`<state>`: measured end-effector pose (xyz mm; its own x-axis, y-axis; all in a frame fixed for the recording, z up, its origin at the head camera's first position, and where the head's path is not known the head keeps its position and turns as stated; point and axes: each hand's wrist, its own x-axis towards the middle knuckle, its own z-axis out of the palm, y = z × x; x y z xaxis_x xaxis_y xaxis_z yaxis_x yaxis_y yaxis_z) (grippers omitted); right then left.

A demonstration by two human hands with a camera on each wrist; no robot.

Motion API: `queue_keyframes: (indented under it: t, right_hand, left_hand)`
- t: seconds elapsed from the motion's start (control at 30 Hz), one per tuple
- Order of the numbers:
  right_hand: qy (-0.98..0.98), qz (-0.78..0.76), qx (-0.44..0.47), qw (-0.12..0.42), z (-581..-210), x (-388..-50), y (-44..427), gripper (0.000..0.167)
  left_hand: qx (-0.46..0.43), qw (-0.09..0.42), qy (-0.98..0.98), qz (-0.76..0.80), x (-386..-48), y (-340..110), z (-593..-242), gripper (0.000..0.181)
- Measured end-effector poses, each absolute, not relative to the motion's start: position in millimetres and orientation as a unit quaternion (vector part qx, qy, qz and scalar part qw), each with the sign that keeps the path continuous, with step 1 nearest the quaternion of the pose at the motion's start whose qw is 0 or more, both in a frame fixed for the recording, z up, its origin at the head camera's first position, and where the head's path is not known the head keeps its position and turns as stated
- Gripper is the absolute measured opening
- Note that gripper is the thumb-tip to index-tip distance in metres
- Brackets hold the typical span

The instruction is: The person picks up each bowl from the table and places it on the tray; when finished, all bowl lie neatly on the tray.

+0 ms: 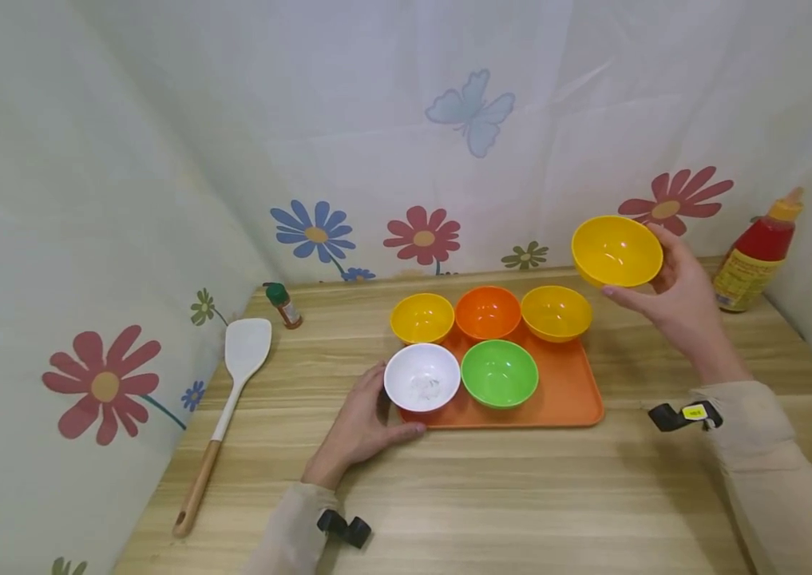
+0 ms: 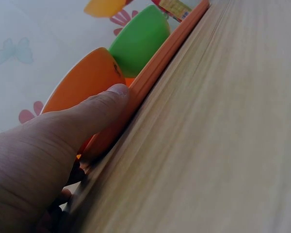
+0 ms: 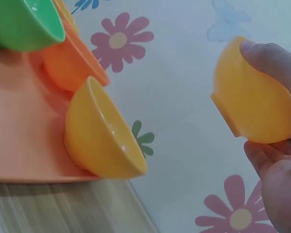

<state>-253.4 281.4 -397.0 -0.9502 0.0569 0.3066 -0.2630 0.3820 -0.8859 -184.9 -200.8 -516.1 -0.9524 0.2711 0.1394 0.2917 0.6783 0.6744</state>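
My right hand (image 1: 689, 307) holds a yellow bowl (image 1: 614, 251) in the air, thumb on one side and fingers on the other. Below it, an orange tray (image 1: 569, 395) lies on the table. At its back stand a yellow bowl (image 1: 421, 318), an orange bowl (image 1: 488, 313) and another yellow bowl (image 1: 556, 313). In front are a white-lined bowl (image 1: 422, 377), orange outside in the left wrist view, and a green bowl (image 1: 500, 374). My left hand (image 1: 358, 427) grips the tray's front left corner, its thumb along the rim; some fingers are hidden.
A white spatula (image 1: 246, 351) with a wooden handle lies at the left. Near it stands a small green-capped spice bottle (image 1: 283, 306). A red sauce bottle (image 1: 754, 259) stands at the back right, beyond my right hand. A flowered curtain (image 1: 377, 120) borders the wooden table (image 1: 520, 495).
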Motion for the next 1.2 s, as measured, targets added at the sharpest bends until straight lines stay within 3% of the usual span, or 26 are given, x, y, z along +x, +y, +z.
queue_keyframes:
  t: [0.53,1.2]
  right_hand:
    - [-0.828,0.543,0.092,0.107,-394,-220,272,0.102]
    - [-0.836,0.536,0.111,0.034,-445,-182,268,0.107]
  left_hand:
    - [-0.145,0.011,-0.918,-0.369,-184,-199,-517,0.118]
    - [-0.145,0.013,-0.918,-0.369,-183,-199,-515,0.119]
